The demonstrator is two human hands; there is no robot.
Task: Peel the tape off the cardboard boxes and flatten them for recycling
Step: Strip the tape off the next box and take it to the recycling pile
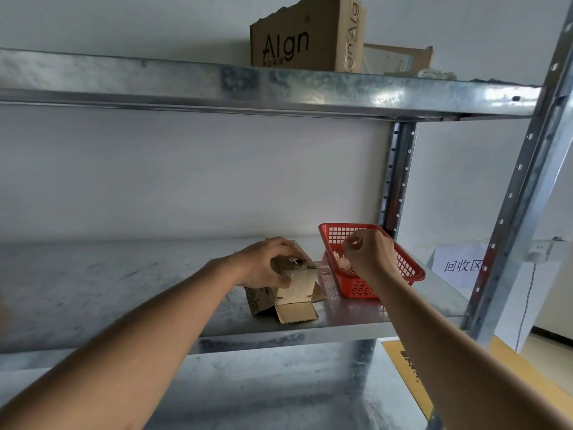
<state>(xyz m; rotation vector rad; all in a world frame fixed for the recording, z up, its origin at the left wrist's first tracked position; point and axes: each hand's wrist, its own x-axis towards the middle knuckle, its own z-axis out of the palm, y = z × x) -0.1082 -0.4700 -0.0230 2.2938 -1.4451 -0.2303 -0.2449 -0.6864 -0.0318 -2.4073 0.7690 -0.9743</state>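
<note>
A small cardboard box (297,293) lies on the middle metal shelf (124,290), its front flaps open toward me. My left hand (266,262) grips the box's top from above. A strip of clear tape (322,268) stretches from the box's right end toward the red basket (403,262). My right hand (367,252) is raised over the basket, with fingers curled; it seems to pinch the tape's end, though the tape there is hard to make out. Crumpled tape (342,260) lies inside the basket.
A larger cardboard box (310,35) printed with letters stands on the top shelf, with another flat box (397,58) behind it. A white paper sign (459,265) hangs right of the shelf post (527,181). A yellow sheet (409,377) lies lower right.
</note>
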